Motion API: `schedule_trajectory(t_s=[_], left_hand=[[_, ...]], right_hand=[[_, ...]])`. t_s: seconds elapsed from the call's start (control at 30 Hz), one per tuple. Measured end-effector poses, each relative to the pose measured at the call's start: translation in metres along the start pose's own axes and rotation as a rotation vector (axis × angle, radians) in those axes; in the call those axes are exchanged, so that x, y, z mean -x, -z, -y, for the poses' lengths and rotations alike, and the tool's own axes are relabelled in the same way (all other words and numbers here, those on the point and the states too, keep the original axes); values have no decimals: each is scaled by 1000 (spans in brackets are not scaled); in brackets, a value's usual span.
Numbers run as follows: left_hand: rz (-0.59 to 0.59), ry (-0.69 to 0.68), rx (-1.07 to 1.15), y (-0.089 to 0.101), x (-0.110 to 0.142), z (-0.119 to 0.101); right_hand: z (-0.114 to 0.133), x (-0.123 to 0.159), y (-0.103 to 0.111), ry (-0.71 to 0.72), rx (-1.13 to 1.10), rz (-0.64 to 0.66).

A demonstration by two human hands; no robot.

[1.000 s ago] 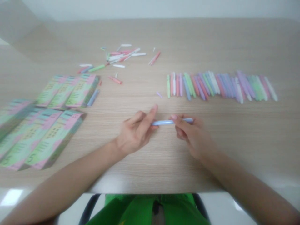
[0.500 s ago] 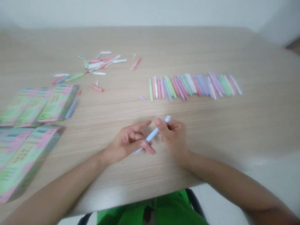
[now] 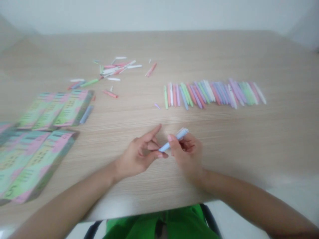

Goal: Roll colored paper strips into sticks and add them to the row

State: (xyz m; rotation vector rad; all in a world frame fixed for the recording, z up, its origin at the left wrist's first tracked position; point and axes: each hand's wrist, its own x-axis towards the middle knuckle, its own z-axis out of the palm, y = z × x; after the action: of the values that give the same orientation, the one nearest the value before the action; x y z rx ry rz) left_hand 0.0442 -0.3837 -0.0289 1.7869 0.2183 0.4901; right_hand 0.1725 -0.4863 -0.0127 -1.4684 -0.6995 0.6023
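Observation:
A light-blue pen (image 3: 166, 147) is held slantwise above the table between my two hands, its clip end up and to the right. My right hand (image 3: 188, 154) grips its upper part between thumb and fingers. At the lower tip, my left hand (image 3: 139, 154) pinches the pen with its thumb and a finger, while the index finger points away. Beyond my hands, a long row of pastel pens (image 3: 196, 94) lies side by side. A small purple piece (image 3: 157, 106) rests left of that row.
Several pink-and-green packs (image 3: 45, 159) lie at the left, with a blue piece (image 3: 86, 115) beside them. Farther back is a loose heap of white, pink and green pen parts (image 3: 119, 68). A red part (image 3: 110, 94) lies nearer. The wooden table's (image 3: 224, 196) front edge is close to me.
The pen has gone from nearly level to slanted, and both hands came nearer the table's front edge. Since half a second ago, my left hand's grip has shifted to the lower tip. The view has also shifted.

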Motion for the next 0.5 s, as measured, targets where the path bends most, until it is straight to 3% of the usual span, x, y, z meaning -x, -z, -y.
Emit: schedule_trajectory(t_s=[0.1, 0.17, 0.33, 0.43, 0.5], left_hand=[[-98, -170, -255, -3, 0, -1], [-94, -219, -280, -1, 0, -1], [90, 33, 36, 6, -2, -4], [245, 179, 291, 9, -3, -6], [273, 215, 367, 10, -3, -5]], right_hand=[[1, -7, 2, -19, 109, -15], [1, -9, 7, 3, 153, 10], [4, 0, 17, 144, 70, 132], [5, 8, 17, 148, 51, 217], [4, 9, 15, 142, 78, 206]])
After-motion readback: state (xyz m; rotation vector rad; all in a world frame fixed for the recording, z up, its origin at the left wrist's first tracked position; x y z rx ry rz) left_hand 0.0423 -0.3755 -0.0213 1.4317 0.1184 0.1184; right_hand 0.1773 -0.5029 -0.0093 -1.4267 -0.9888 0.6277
